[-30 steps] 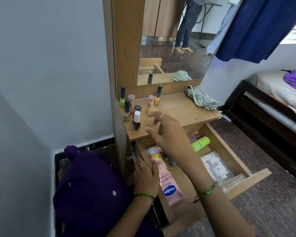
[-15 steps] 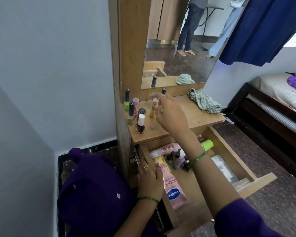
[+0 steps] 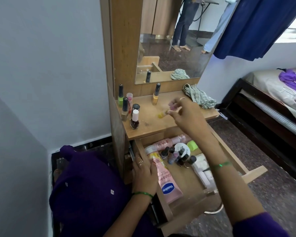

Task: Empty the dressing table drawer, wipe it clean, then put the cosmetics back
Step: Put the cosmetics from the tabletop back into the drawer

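The dressing table drawer point(image 3: 254, 174) stands pulled out. Inside lie a pink Vaseline tube point(image 3: 167, 183), a cluster of small dark bottles point(image 3: 176, 157), a white jar point(image 3: 182, 148), a green bottle point(image 3: 192, 145) and a clear pouch point(image 3: 202, 170). My left hand point(image 3: 143, 175) holds the drawer's left wall, thumb on the inner side. My right hand point(image 3: 186, 115) is over the table top point(image 3: 147, 129), pinching a small, blurred, tilted bottle point(image 3: 167, 109) with a pink cap and yellow body. Several nail polish bottles point(image 3: 134, 118) stand at the top's left.
A striped cloth point(image 3: 199, 96) lies at the top's back right, below the mirror point(image 3: 171, 48). A yellow polish bottle point(image 3: 156, 94) stands alone near the mirror. A bed point(image 3: 272, 103) is on the right, with a blue curtain point(image 3: 256, 26) above it. My purple-clad knee point(image 3: 85, 190) is at the lower left.
My right hand rose from the drawer to the table top, took the pink-capped bottle standing there and has tipped it over to the right. My left hand stayed on the drawer wall.
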The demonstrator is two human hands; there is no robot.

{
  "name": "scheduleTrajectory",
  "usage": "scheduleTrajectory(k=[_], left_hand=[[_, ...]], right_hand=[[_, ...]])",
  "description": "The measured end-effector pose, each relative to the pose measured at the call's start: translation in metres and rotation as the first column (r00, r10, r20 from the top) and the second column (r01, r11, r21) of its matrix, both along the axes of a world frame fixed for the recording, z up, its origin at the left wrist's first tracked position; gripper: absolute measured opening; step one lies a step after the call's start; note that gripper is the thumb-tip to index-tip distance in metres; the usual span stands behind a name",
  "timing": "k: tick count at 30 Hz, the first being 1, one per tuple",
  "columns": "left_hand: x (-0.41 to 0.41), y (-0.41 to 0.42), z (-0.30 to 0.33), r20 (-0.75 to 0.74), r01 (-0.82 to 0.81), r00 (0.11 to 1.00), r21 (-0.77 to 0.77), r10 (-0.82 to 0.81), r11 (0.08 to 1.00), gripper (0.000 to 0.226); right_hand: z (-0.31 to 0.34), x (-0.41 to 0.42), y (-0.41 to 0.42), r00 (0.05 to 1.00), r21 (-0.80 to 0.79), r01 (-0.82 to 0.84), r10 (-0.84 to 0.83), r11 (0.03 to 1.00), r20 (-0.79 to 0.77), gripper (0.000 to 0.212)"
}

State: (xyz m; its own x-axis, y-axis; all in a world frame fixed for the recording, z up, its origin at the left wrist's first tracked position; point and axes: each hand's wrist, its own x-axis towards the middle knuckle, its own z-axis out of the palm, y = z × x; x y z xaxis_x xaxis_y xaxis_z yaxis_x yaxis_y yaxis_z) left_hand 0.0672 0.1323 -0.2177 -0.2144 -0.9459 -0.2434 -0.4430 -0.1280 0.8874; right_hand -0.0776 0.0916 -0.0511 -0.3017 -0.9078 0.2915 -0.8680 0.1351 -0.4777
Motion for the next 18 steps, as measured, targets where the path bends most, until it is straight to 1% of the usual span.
scheduleTrajectory(k=[4,8,12,15,18], left_hand=[[-0.001,0.000,0.000,0.006,-0.007,1.000,-0.010,0.007,1.000,0.059],[-0.002,0.001,-0.001,-0.004,-0.008,1.000,-0.020,0.008,1.000,0.060],[-0.002,0.001,0.000,-0.005,-0.009,1.000,-0.020,0.009,1.000,0.064],[-0.001,0.002,0.002,-0.003,-0.005,1.000,-0.015,0.005,1.000,0.063],[0.000,0.001,0.002,0.000,-0.005,1.000,-0.005,0.005,1.000,0.062]], right_hand=[[0.008,-0.016,0.050,0.999,0.118,-0.020,0.016,0.993,0.036,0.013],[-0.014,-0.014,0.082,0.999,0.298,-0.041,0.043,0.954,0.000,0.011],[-0.048,-0.007,0.088,0.996,0.352,-0.039,0.063,0.935,-0.058,0.010],[-0.064,-0.001,0.086,0.993,0.354,-0.060,0.091,0.933,-0.074,0.011],[-0.070,0.005,0.083,0.985,0.363,-0.074,0.126,0.929,-0.120,0.022]])
